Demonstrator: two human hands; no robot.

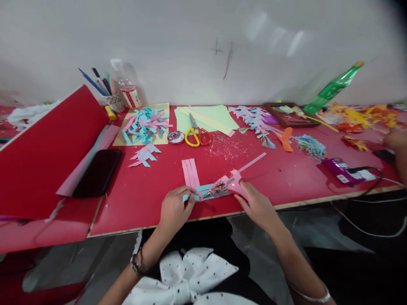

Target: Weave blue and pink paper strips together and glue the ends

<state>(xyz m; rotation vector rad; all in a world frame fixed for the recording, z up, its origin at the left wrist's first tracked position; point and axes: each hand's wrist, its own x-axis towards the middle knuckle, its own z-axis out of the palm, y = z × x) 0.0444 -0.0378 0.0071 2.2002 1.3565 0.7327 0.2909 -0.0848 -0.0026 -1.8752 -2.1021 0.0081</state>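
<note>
My right hand (254,205) grips a pink hot glue gun (237,183) with a small glowing light on its side. The gun's nozzle points left, close to the fingers of my left hand (178,207). Those fingers are closed in a pinch on the end of a blue paper strip (190,197) at the table's front edge. Pink paper strips (190,173) lie side by side just beyond that hand, meeting the blue ones. Whether glue is on the paper is too small to tell.
Scissors (195,135) rest on green paper sheets (184,120). Woven pink-and-blue paper pieces (144,123) lie back left, near a black phone (98,173). A purple power adapter (341,170) with cables stands at right. Another person's hand (397,142) shows at the right edge.
</note>
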